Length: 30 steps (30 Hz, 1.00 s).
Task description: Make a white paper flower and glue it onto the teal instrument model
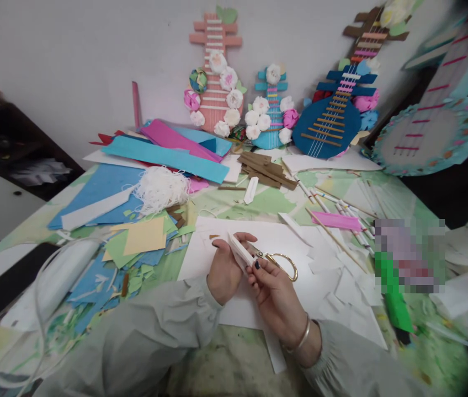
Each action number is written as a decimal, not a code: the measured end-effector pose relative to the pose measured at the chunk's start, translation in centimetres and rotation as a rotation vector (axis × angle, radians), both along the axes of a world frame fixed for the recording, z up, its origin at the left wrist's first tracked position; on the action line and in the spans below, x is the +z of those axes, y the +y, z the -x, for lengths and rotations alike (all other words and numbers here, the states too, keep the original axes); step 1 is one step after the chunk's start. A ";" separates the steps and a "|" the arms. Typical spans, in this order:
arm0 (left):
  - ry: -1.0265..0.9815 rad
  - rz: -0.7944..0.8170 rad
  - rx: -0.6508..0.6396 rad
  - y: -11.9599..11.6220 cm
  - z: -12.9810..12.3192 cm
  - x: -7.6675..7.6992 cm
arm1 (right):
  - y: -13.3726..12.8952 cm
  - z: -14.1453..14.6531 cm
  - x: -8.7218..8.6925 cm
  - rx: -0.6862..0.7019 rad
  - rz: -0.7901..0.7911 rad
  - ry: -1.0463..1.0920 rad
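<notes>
Over the white sheet (300, 237), the right hand (276, 293) had its fingers clamped on a white strip (240, 253). Couldn't tell if the left hand (224, 277) was actually gripping it too.

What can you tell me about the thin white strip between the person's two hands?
The thin white strip is narrow and straight and looks like paper or card. Lines along its length suggest layers or folds, but they're too small to count. It slants, its far end pointing away and to the person's left. The bare right hand pinches its near end; the cupped, bare left hand is around it, partly hidden behind. It appears held above the large white sheet.
</notes>
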<state>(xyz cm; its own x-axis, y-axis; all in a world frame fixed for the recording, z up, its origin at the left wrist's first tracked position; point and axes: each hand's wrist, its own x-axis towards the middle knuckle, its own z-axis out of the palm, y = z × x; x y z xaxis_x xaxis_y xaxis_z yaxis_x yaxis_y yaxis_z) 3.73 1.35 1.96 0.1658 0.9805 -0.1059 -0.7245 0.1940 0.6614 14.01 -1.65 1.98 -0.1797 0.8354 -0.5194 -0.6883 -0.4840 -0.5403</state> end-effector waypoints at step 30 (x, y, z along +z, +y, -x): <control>0.337 0.037 -0.614 -0.7 0.2 1.5 | 2.7 -5.5 4.2 0.391 -1.261 -1.012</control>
<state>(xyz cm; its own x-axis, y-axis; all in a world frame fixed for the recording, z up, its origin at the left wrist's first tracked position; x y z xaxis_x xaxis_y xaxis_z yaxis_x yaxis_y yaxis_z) 3.49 0.63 3.47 0.6405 0.7149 -0.2805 -0.2331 0.5290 0.8160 19.50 1.03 6.13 -0.4992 0.7822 0.3729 0.2110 0.5271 -0.8232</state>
